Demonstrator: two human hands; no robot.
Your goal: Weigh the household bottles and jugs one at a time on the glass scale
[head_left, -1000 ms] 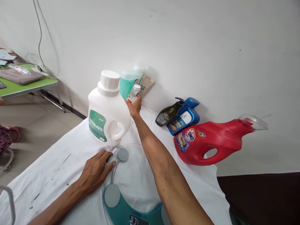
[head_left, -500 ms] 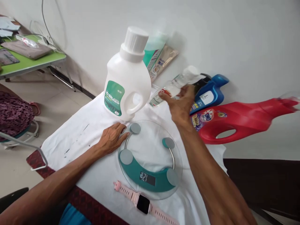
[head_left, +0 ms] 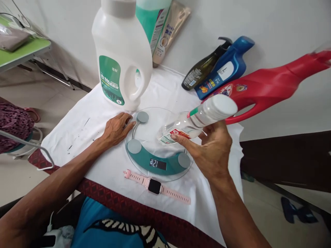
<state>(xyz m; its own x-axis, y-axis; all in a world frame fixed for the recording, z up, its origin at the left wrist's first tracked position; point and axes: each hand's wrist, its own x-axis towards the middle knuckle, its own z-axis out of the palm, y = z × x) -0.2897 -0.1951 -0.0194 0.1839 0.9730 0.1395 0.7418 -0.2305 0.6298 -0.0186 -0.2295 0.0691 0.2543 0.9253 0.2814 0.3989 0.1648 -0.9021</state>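
My right hand [head_left: 210, 151] grips a small clear bottle [head_left: 196, 120] with a white cap and a red label, tilted above the right side of a round glass scale [head_left: 157, 162]. The scale has a teal band and a lit display. My left hand [head_left: 116, 128] lies flat on the white cloth [head_left: 85, 131], fingers stretched, fingertips touching the scale's left rim. A big white detergent jug [head_left: 120, 58] with a green label stands just behind that hand.
A pink smartwatch [head_left: 155, 186] lies in front of the scale. At the back lean a teal bottle [head_left: 151, 20], a tan pouch [head_left: 172, 24], a dark pump bottle [head_left: 204, 67], a blue bottle [head_left: 224, 69] and a red jug [head_left: 269, 84]. A green table [head_left: 23, 51] stands far left.
My right hand picked the small bottle from the back by the wall and brought it toward me, over the scale. The left hand stayed put. The view tilted down.
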